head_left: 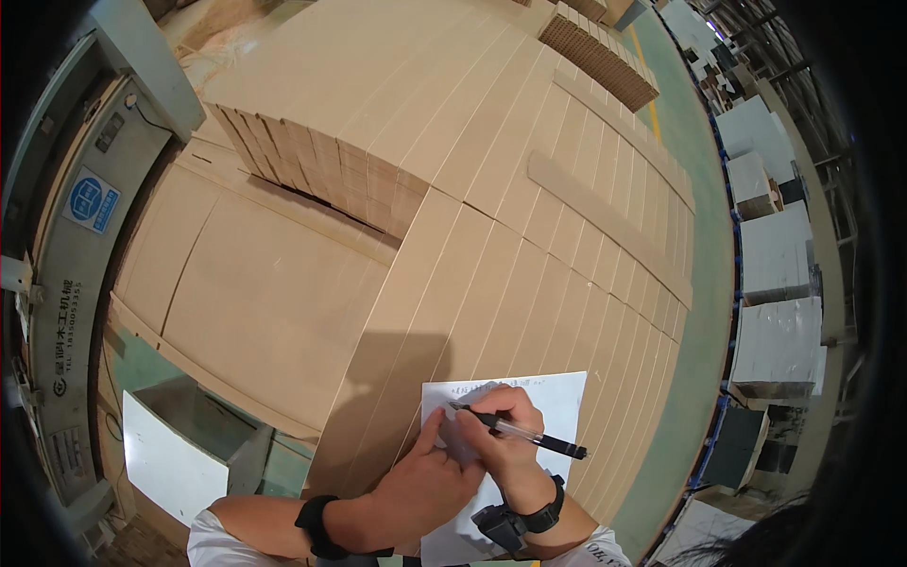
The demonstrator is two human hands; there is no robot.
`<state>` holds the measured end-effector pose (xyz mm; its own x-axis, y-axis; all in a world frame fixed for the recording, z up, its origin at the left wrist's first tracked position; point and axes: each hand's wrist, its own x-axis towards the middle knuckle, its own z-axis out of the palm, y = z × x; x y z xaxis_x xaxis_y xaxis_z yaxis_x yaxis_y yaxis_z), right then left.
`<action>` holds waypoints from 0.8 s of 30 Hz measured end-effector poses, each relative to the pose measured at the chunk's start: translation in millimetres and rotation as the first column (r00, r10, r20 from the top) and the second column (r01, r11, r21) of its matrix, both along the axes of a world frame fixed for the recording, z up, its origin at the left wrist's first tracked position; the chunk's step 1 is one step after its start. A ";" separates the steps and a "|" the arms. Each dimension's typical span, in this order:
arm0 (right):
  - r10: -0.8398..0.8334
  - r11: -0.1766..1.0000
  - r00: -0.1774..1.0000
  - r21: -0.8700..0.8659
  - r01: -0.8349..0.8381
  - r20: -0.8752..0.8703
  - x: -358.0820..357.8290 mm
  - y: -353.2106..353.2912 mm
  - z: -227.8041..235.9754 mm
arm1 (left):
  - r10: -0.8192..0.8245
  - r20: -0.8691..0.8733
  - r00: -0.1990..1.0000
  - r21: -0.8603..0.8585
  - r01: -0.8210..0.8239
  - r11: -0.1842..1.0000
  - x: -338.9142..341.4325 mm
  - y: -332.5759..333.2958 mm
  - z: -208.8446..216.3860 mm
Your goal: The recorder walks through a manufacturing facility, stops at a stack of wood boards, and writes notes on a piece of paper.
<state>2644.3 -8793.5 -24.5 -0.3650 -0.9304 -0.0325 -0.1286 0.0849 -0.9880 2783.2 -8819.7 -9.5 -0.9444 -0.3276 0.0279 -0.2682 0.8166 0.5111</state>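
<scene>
A white sheet of paper with handwriting along its top lies on stacked brown boards. In my right hand is a pen with a clear barrel and black ends, its tip close to the upper left of the sheet. My left hand rests on the left part of the sheet with its index finger stretched toward the pen tip; its other fingers are partly hidden beside the right hand. Each wrist wears a black strap.
A grey machine stands at the left beside a lower board surface. A white-topped box sits at the lower left. Two loose strips lie across the boards. White stacks line the right, beyond a green floor.
</scene>
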 end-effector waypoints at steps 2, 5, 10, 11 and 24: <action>-0.059 0.998 0.997 0.016 0.059 0.050 -0.6 4.0 -3.1 | 0.001 -0.013 1.000 -0.021 -0.002 1.000 -1.6 -0.4 2.1; -0.094 0.995 0.995 0.039 0.093 0.016 -2.2 5.7 -3.2 | 0.016 -0.038 0.999 -0.001 -0.016 1.000 -1.7 1.1 0.2; -0.061 0.994 0.984 0.076 0.074 -0.165 -2.8 7.9 -1.7 | 0.032 -0.102 0.994 0.066 -0.026 0.998 0.4 1.0 -4.9; -0.057 0.994 0.984 0.082 0.072 -0.171 -3.4 7.4 -2.7 | 0.045 -0.117 0.992 0.086 -0.035 0.996 0.4 -0.1 -5.1; -0.021 0.998 0.985 0.047 0.029 -0.171 2.1 -0.1 30.5 | 0.032 -0.092 0.995 0.006 -0.031 0.999 -1.9 -2.5 -6.4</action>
<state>2646.4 -8793.6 6.0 -0.3923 -0.9197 -0.0130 -0.2915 0.1377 -0.9466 2781.3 -8822.2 -15.9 -0.9270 -0.3574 0.1133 -0.2451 0.8064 0.5382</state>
